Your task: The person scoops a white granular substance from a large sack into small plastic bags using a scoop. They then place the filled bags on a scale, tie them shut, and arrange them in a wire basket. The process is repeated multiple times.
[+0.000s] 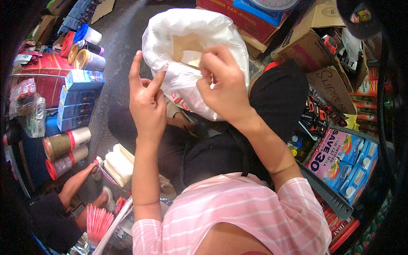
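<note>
A white plastic sack (236,35) with red writing stands upright between my knees, its mouth open and rim rolled outward. Pale tan contents (186,43) show inside, along with a whitish piece that I cannot make out. Over the near rim, thin clear plastic (183,70) stretches between my hands. My right hand (224,84), slightly blurred, has curled fingers pinching its right end. My left hand (148,98) is at the sack's left side, two fingers extended and apart, one fingertip touching the plastic. Whether its other fingers grip anything is hidden.
A blue dial scale (258,12) rests on a red carton (228,16) beyond the sack. Open cardboard boxes (299,47) and milk cartons (346,165) crowd the right. Lidded tubs (92,60) and stacked blue boxes (75,110) line the left. Another person's arm (76,181) shows lower left.
</note>
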